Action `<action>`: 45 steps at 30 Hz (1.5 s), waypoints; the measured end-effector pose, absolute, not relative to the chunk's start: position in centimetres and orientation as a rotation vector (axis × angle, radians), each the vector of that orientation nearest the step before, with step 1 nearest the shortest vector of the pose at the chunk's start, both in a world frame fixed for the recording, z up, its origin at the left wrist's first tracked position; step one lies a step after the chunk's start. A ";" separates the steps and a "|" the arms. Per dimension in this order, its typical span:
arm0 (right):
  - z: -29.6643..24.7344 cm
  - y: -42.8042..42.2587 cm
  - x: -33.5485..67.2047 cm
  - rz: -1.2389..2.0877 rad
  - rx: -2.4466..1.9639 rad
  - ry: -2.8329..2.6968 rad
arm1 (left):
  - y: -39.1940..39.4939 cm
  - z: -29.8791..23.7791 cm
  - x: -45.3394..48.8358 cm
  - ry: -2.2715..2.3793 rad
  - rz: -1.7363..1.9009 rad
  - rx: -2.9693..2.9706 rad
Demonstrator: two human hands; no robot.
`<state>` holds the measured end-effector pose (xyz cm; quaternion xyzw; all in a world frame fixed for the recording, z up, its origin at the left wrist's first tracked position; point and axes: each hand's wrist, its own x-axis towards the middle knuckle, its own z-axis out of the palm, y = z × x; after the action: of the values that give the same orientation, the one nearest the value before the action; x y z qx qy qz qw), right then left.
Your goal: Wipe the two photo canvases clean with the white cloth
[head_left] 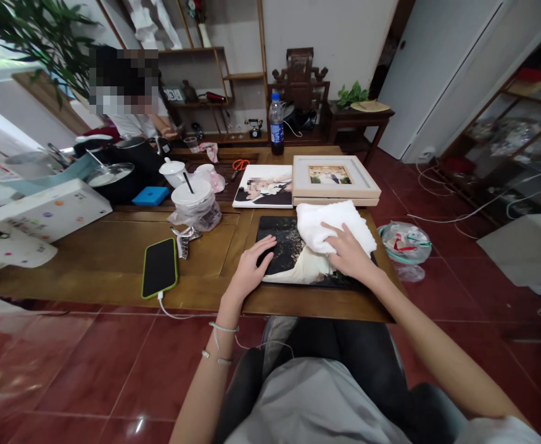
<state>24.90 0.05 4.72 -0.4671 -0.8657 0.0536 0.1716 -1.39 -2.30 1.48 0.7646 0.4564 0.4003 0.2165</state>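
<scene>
In front of me a dark photo panel, printed with a pale dress-like shape, lies flat at the table's near edge. Whitish specks cover part of its black surface. My left hand rests at the panel's left edge, fingers stretched out and holding nothing. A folded white towel covers the panel's upper right part. My right hand grips the towel from above, its fingers pressed into the cloth; the towel's underside is hidden. Just beyond the panel are a photo print and a light-framed picture.
To the left are a charging phone, a lidded cup in plastic, a blue box and a white carton. Orange scissors and a bottle stand farther back. Another person sits at the far left. A bagged bin is at right.
</scene>
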 end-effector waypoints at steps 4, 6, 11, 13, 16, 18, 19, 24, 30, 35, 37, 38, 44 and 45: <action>5.2 -4.2 24.6 0.221 -1.227 -2.460 | -2.3 1.4 -1.3 1.270 1.113 2.122; 5.4 -6.5 24.4 0.257 -1.184 -2.476 | -2.3 1.4 -1.3 1.276 1.108 2.125; 5.8 -9.8 23.8 0.325 -1.151 -2.510 | -2.3 1.4 -1.4 1.272 1.088 2.139; 5.8 -9.8 23.6 0.327 -1.154 -2.510 | -2.3 1.4 -1.5 1.270 1.077 2.144; 5.7 -8.3 23.4 0.317 -1.160 -2.519 | -2.3 1.4 -1.5 1.269 1.070 2.151; 5.5 -6.5 23.1 0.299 -1.191 -2.513 | -2.4 1.3 -1.5 1.269 1.077 2.152; 5.4 -5.4 22.9 0.290 -1.221 -2.505 | -2.4 1.4 -1.5 1.269 1.081 2.151; 5.1 0.3 22.1 0.264 -1.333 -2.451 | -2.3 1.5 -1.4 1.274 1.085 2.132; 5.0 3.6 22.1 0.232 -1.333 -2.483 | -2.3 1.4 -1.5 1.264 1.087 2.126; 5.3 1.7 22.2 0.224 -1.296 -2.556 | -2.3 1.3 -1.5 1.271 1.099 2.122; 5.4 -0.2 22.1 0.246 -1.294 -2.562 | -2.3 1.3 -1.4 1.280 1.093 2.121; 5.5 -1.4 22.0 0.258 -1.282 -2.560 | -2.3 1.3 -1.4 1.283 1.090 2.120; 5.7 -8.6 22.2 0.331 -1.160 -2.567 | -2.3 1.3 -1.4 1.283 1.080 2.124; 5.7 -9.5 22.3 0.340 -1.160 -2.574 | -2.3 1.3 -1.4 1.285 1.080 2.125</action>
<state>22.29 -9.46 5.75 -0.4035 -0.8951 0.1184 0.1483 -1.44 -2.30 1.31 0.7664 0.4633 0.3894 0.2152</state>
